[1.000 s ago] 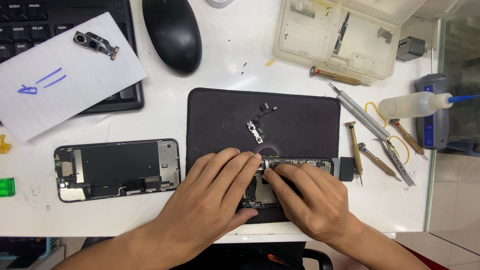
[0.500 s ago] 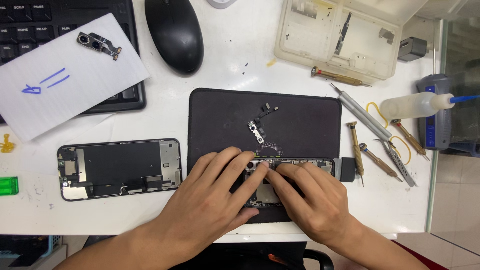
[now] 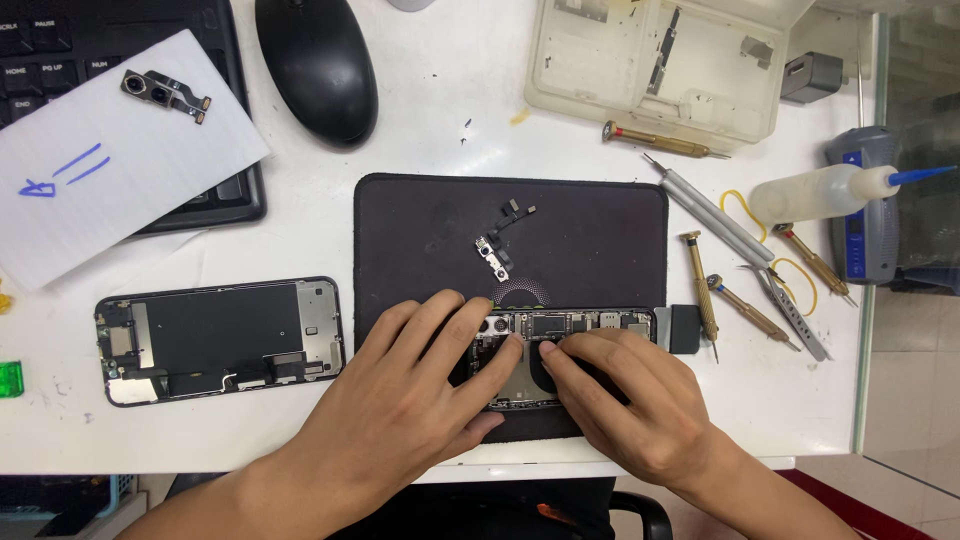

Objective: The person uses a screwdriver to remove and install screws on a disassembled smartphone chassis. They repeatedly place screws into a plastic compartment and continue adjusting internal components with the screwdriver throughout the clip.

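Observation:
An opened phone body (image 3: 575, 328) lies along the near edge of a black work mat (image 3: 590, 235), its circuit board and inner parts exposed. My left hand (image 3: 400, 410) rests flat over the phone's left part, fingers spread on it. My right hand (image 3: 630, 405) lies on the phone's middle, fingertips pressing on a dark round part inside. A small flex-cable part (image 3: 498, 243) lies loose on the mat above the phone.
A detached phone screen panel (image 3: 220, 340) lies face down at left. A keyboard (image 3: 215, 190) under a white paper (image 3: 120, 160) carrying a camera module (image 3: 165, 93), and a black mouse (image 3: 316, 66), sit behind. Screwdrivers (image 3: 700, 285), tweezers (image 3: 735, 235), a squeeze bottle (image 3: 820, 192) and a plastic parts box (image 3: 665, 65) are at right.
Both hands stay on the phone; the fingertips have shifted only slightly. The view has drifted a little.

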